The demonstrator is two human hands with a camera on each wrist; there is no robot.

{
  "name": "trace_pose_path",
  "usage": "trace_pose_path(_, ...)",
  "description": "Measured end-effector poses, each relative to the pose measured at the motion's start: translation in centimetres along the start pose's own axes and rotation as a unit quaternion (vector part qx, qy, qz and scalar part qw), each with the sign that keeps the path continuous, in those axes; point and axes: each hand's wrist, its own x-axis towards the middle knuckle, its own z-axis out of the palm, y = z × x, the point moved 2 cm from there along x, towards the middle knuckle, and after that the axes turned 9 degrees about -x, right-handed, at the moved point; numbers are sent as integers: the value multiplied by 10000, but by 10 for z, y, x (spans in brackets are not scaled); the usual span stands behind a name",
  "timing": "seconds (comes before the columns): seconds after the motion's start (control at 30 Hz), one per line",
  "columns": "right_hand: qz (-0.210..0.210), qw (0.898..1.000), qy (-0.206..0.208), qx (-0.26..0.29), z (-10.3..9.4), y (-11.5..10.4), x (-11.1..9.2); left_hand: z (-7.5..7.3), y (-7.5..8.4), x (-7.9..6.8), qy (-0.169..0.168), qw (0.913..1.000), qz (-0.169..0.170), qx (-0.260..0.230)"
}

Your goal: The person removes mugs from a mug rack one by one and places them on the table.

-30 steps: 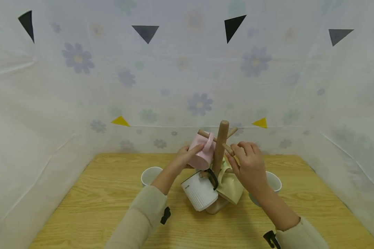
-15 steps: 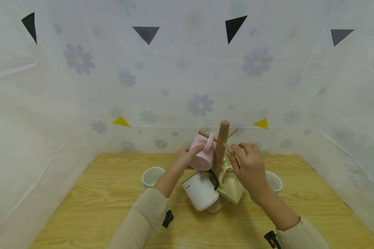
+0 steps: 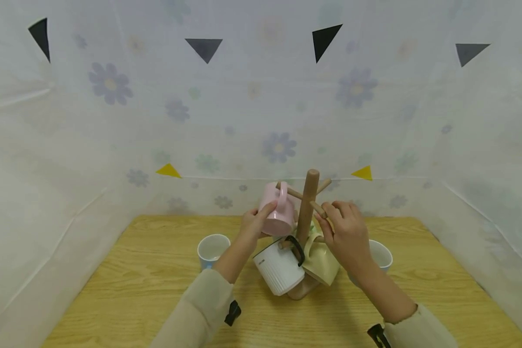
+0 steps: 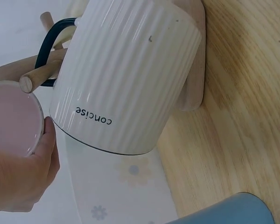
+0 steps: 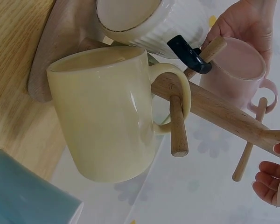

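My left hand (image 3: pixel 254 224) grips a pink mug (image 3: pixel 278 220), its thumb near the handle. The mug tilts at the upper left peg (image 3: pixel 293 193) of a wooden mug tree (image 3: pixel 308 208), and its handle overlaps the peg's tip. With thumb and fingertips, my right hand (image 3: pixel 350 237) pinches another upper peg (image 3: pixel 318 210). Lower down hang a white ribbed mug (image 4: pixel 121 79) with a dark handle and a cream mug (image 5: pixel 105 116), each with a peg through its handle. The right wrist view shows the pink mug's handle loop right at the peg end (image 5: pixel 262 102).
A light blue cup (image 3: pixel 206 264) stands on the wooden table (image 3: pixel 135 290) to the left. Another blue cup (image 5: pixel 30 191) is on the right, partly hidden behind my right forearm. One more upper peg (image 3: pixel 325 185) points back right. A patterned white curtain (image 3: pixel 235 111) encloses the table.
My left hand has drawn the pink mug slightly left along the peg, so its handle is now nearer the tip. My right hand keeps its pinch on the peg.
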Motion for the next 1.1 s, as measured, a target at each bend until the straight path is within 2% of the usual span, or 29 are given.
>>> trace_pose_path(0.27, -53, 10000, -11, 8, 0, -2, 1, -8, -5, -6, 408, 9972, 244, -581)
trace_pose_path(0.4, 2, 10000, -26, 76, 0, -1, 1, -11, -6, -12, 484, 9952, 461, -712)
trace_pose_path(0.57, 128, 9998, -44, 155, 0, 1, 1, -12, -7, -20, 356, 9943, 775, -640)
trace_pose_path(0.77, 396, 9984, -256, 301, -1, 0, -1, -15, -10, -32, 399, 9925, 1108, -319)
trace_pose_path(1.0, 738, 9945, -519, 530, -3, -5, -1, -18, -15, -46, 386, 9819, 1846, -161)
trace_pose_path(1.1, 822, 9934, -552, 571, -3, -6, -3, -17, -15, -53, 403, 9783, 2028, -151)
